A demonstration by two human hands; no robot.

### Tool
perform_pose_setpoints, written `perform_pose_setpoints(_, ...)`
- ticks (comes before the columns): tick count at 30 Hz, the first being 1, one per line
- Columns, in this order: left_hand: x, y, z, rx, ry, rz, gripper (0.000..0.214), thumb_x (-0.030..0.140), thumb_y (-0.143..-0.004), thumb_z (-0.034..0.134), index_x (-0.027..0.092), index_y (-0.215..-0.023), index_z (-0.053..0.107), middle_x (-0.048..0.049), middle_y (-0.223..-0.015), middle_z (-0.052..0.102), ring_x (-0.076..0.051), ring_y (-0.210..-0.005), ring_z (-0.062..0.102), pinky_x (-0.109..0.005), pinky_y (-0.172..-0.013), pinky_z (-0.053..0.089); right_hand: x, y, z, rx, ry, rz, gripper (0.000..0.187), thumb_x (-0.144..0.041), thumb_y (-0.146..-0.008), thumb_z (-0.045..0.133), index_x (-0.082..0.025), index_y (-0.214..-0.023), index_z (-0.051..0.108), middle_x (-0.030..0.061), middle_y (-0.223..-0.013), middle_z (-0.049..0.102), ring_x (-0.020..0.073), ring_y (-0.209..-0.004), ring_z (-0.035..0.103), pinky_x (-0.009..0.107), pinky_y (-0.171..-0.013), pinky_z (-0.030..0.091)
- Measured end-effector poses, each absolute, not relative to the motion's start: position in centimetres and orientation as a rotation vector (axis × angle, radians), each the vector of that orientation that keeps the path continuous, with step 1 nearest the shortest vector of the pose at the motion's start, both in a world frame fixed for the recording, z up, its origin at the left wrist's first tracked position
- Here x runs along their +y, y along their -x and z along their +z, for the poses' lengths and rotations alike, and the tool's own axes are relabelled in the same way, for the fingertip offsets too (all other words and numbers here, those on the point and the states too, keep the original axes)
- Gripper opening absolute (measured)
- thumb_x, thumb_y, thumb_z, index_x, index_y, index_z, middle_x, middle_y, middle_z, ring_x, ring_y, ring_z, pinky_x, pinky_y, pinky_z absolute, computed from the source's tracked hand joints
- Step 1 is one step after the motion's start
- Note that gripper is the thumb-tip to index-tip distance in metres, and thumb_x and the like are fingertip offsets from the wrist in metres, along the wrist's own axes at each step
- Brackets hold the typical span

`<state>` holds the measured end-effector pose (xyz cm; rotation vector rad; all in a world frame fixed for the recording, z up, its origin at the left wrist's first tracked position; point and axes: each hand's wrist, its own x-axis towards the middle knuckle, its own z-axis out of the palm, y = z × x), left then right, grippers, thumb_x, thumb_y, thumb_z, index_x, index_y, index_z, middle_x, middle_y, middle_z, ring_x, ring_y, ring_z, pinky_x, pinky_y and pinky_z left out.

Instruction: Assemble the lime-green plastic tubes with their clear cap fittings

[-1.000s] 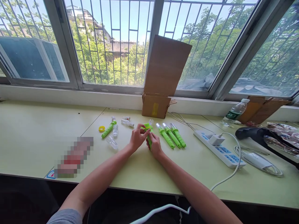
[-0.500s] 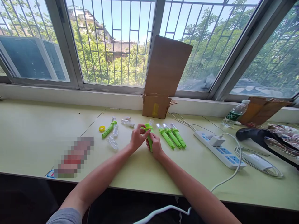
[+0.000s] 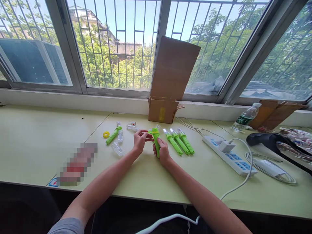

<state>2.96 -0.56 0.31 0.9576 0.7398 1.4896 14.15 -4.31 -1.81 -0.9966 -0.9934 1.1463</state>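
My right hand (image 3: 162, 151) is wrapped round the ribbed handle of a green plastic stick (image 3: 156, 141), holding it upright-tilted above the table. My left hand (image 3: 139, 140) pinches a small green piece at the stick's top end. Just right of my hands, three finished green sticks with clear tips (image 3: 179, 141) lie side by side. To the left lie another green stick (image 3: 113, 135), a yellow ring (image 3: 106, 134) and several clear plastic caps (image 3: 117, 149).
An open cardboard box (image 3: 162, 110) stands at the back by the window sill. A white power strip (image 3: 229, 155) with cables lies to the right, beyond it a water bottle (image 3: 245, 118) and a black device (image 3: 273, 143). A blurred patch covers something at the left front.
My left hand has shifted slightly left, away from the stick's top, still pinching at it. The stick now stands a little more upright in my right hand.
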Motion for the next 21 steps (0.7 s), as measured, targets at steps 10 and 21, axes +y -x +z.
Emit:
perform_pose_setpoints(10,-0.28,-2.67,0.36,0.749,-0.929,1.444,0.028,0.029,-0.066,0.075,0.010,-0.083,0.063,-0.0083,-0.069,0.070,-0.020,-0.066,0.070,-0.040,-0.073,0.059,-4.26,-14.16,-1.90,-0.992,0.995,1.155,0.036,-0.054,-0.078,0.054,-0.018,-0.081,0.056,-0.0044,-0.050,0.049,0.0083,-0.035,0.038,0.020,-0.029,0.025)
perform_pose_setpoints(21,0.38,-2.27,-0.13,0.717,-0.881,1.408,0.035,0.032,-0.061,0.081,0.010,-0.083,0.066,-0.0097,-0.073,0.072,-0.020,-0.071,0.071,-0.041,-0.081,0.057,-4.37,-14.16,-1.71,-1.001,1.004,1.153,0.037,-0.054,-0.078,0.054,-0.018,-0.083,0.057,-0.0045,-0.049,0.049,0.0088,-0.035,0.038,0.020,-0.030,0.027)
